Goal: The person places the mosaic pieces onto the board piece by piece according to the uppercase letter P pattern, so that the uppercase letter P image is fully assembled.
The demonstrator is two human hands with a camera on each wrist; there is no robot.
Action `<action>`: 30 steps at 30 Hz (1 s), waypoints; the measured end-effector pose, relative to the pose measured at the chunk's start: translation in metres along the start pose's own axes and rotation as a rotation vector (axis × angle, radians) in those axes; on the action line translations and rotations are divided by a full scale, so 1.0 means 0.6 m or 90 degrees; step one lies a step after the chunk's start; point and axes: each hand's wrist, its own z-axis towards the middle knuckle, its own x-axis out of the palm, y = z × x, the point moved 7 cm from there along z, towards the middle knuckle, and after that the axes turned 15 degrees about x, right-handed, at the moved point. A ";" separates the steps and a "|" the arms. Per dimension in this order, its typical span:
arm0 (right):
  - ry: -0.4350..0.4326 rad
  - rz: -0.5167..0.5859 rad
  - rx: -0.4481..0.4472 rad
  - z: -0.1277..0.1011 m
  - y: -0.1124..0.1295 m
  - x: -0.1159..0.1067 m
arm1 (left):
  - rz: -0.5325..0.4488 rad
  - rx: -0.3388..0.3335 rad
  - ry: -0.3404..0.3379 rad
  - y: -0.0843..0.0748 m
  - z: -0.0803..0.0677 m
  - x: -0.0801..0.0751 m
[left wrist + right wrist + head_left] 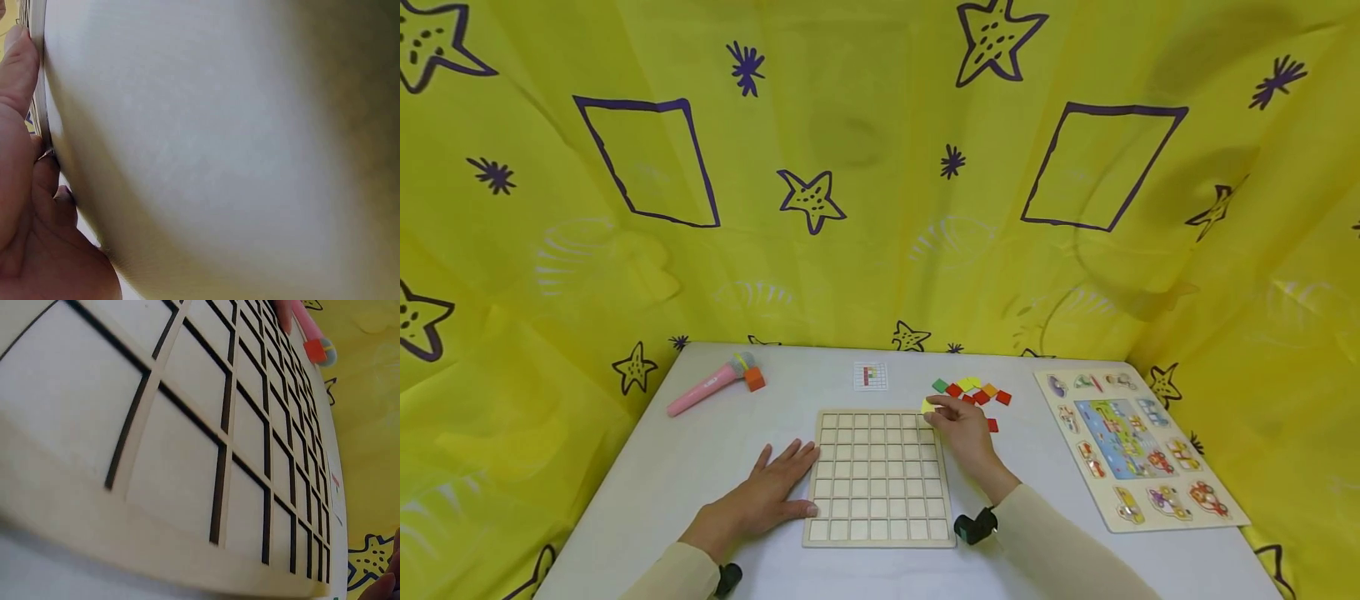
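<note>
A wooden grid board [880, 469] with square compartments lies on the table. My left hand [766, 490] rests along the board's left side, fingers spread and fairly straight, the thumb on its frame. Between thumb and fingers my right hand [964, 433] pinches a yellow square tile [927, 407] above the board's top right corner. Just beyond that hand lie several loose tiles: a green tile [940, 386], red tiles [1003, 398], yellow tiles [970, 382] and an orange tile [989, 389]. In the right wrist view the right fingertips [381, 584] show only at the edge.
A small printed pattern card [871, 377] lies behind the board. At the back left are a pink toy microphone [709, 389] and an orange cube [754, 379]. A wooden vehicle puzzle [1138, 450] lies on the right. Yellow patterned cloth [880, 283] surrounds the white table [647, 500].
</note>
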 end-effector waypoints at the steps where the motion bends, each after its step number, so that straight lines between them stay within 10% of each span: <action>1: 0.011 0.005 0.005 0.002 -0.002 0.008 | -0.001 -0.001 0.002 0.000 0.001 0.001; 30: 0.045 -0.186 -0.078 -0.017 -0.009 0.091 | -0.001 -0.004 0.005 0.003 0.002 0.004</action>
